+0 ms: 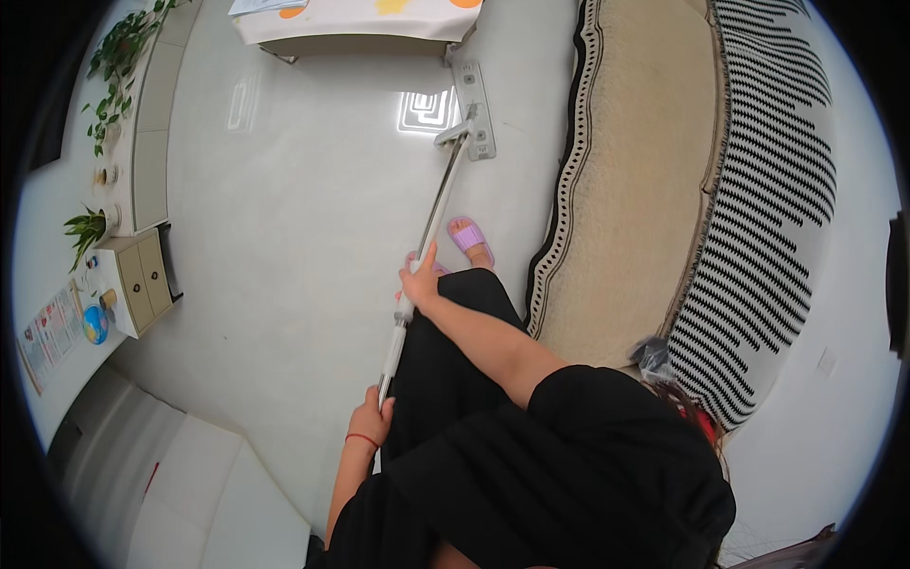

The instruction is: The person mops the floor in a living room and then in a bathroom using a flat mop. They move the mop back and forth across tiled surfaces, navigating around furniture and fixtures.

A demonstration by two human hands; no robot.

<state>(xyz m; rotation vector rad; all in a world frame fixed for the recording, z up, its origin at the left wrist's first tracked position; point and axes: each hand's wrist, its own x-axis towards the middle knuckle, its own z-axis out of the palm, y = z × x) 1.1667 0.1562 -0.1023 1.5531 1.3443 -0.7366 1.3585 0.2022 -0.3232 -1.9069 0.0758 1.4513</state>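
Observation:
A flat mop slants across the floor in front of me, and both hands are on its long pole [435,206]. My right hand [421,282] wraps the pole partway up, close to a white sleeve section [392,348]. Lower in the picture, my left hand [370,418], with a red cord at the wrist, grips the metal part near the pole's upper end. The rectangular grey mop head [480,121] rests flat on the glossy pale floor [284,213], its far end close to a table leg. Any pad under the head is hidden.
A table with a patterned cloth [348,25] stands ahead. To the right runs a sofa with a beige cover [647,142]. A low cabinet [151,142] with plants and a small drawer unit [142,281] line the left. My slippered foot [469,238] is near the pole.

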